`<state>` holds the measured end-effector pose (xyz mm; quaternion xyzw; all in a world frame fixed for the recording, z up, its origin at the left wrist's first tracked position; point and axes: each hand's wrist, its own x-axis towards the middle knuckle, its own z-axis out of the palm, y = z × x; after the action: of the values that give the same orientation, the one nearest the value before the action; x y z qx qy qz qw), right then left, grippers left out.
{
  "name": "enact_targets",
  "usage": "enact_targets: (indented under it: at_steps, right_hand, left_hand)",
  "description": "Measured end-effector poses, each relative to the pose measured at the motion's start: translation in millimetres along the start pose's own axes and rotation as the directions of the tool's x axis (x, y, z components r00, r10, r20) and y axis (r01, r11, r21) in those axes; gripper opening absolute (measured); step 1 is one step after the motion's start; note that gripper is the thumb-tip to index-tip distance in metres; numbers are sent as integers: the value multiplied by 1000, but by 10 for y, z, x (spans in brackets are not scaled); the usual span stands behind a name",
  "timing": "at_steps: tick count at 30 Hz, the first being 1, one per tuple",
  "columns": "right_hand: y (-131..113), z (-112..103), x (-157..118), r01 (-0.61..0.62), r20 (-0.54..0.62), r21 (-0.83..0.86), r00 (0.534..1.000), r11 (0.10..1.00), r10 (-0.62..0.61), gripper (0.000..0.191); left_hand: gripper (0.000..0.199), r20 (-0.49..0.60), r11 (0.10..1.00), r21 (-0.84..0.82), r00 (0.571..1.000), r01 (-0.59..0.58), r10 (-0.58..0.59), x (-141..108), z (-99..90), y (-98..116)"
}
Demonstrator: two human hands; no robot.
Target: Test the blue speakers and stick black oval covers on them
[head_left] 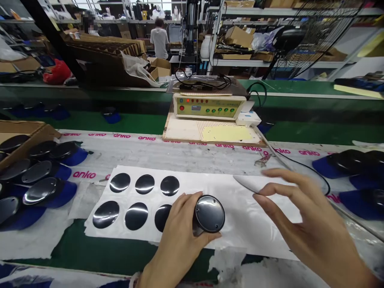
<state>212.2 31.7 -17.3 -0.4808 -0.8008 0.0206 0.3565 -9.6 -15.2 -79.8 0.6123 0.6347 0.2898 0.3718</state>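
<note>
My left hand [181, 234] is wrapped round a round black-topped part [210, 214], its glossy disc face tilted up toward me with small holes near the rim. To the right, my right hand [303, 216] pinches the edge of a thin round sticker [246, 184] between thumb and forefinger. That sticker is seen nearly edge-on and looks pale grey. Beneath both hands lies a white backing sheet [240, 228] with several glossy black round stickers [136, 216] on its left half. My left fingers partly cover one of them.
Several blue-sided parts with black tops [42, 191] crowd the left by a cardboard box [42, 132]; more blue parts [360, 168] lie at the right. A control box [210, 107] stands on a board behind the sheet. A cable [288, 166] runs down the right. A person [160, 40] is in the background.
</note>
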Motion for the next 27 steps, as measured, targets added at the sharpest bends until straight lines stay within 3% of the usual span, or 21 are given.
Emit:
enact_targets:
  at_steps: [2, 4, 6, 8, 10, 12, 21, 27]
  right_hand:
    - [-17, -35, -42, -81, -58, 41, 995, 996, 84, 7]
    - [-31, -2, -100, -227, -19, 231, 971, 946, 238, 10]
    - [-61, 107, -166, -386, 152, 457, 922, 801, 357, 17]
    - [-121, 268, -222, -524, 327, 603, 850, 602, 413, 23]
    - [-205, 434, -253, -608, 426, 674, 784, 419, 452, 24]
    - [-285, 563, -262, -637, 461, 703, 746, 316, 480, 26]
    - [-350, 675, -269, -657, 484, 712, 715, 247, 504, 27]
    - [-384, 683, -255, -629, 415, 682, 753, 373, 511, 27]
  left_hand:
    - [67, -2, 1000, 15, 1000, 1, -1, -2, 4, 3]
    - [71, -13, 1000, 30, 1000, 2, -2, 4, 16, 4]
    - [73, -30, 999, 42, 999, -14, 16, 14, 26, 3]
    - [69, -42, 998, 47, 998, -52, 54, 19, 30, 4]
    - [66, -49, 995, 52, 995, -82, 84, 18, 28, 8]
    - [67, -59, 994, 60, 994, -91, 94, 14, 27, 12]
    - [67, -81, 989, 81, 989, -120, 126, 28, 28, 4]
    - [65, -85, 985, 81, 984, -150, 157, 37, 27, 3]
